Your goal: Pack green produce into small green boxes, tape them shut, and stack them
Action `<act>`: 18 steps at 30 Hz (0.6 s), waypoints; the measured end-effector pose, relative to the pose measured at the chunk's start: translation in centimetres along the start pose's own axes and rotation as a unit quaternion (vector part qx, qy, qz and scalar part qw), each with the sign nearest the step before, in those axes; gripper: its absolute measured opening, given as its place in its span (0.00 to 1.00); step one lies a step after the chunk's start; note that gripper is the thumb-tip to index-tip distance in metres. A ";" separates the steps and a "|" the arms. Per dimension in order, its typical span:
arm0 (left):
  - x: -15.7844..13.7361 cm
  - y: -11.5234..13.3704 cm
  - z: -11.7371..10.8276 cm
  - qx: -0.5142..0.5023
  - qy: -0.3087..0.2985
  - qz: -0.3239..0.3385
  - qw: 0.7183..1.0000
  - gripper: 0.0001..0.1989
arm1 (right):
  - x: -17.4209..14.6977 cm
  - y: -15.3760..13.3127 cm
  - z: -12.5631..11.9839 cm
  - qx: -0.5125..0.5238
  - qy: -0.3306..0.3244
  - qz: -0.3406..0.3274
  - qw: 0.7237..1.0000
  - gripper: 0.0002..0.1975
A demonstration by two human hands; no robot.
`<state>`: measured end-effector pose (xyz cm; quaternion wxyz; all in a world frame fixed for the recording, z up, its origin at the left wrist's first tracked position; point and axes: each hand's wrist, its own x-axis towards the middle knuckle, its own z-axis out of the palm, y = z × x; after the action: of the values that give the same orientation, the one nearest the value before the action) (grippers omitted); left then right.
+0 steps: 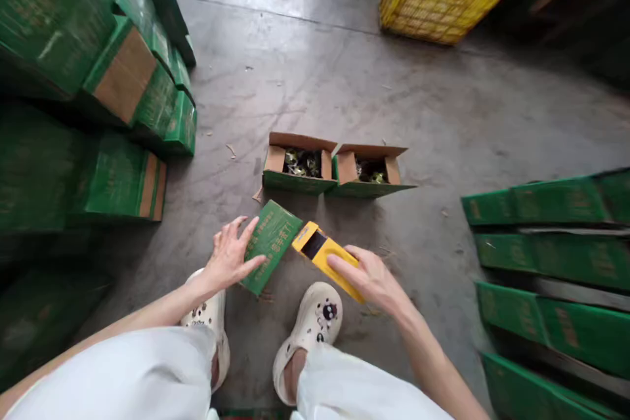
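Spread left hand (229,256) touches one green cardboard box (273,239) lettered “辛苦了”. Beside it, right hand (367,275) clasps one flat yellow pack (323,256).

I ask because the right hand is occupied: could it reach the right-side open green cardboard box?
Probably yes: only grey floor shows between the right hand and that box, though the hand holds a flat yellow package.
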<state>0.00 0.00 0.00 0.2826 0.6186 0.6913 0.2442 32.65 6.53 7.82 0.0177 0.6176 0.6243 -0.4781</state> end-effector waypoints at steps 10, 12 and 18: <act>0.6 0.7 -0.3 -0.573 -0.307 -0.332 0.683 0.25 | 0.9 -3.0 3.8 -0.011 -0.115 -0.105 0.988 0.26; 0.3 0.5 0.2 -0.578 -0.277 -0.342 0.687 0.23 | 1.2 -3.3 4.2 -0.028 -0.115 -0.104 0.988 0.26; 1.8 -0.3 -0.2 -0.490 -0.166 -0.281 0.808 0.25 | 0.9 -3.3 4.3 -0.006 -0.111 -0.058 0.992 0.26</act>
<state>-0.49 1.71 -0.24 0.7151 0.2073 0.5659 0.3542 27.41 5.28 6.82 0.0628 0.5231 0.6564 -0.5399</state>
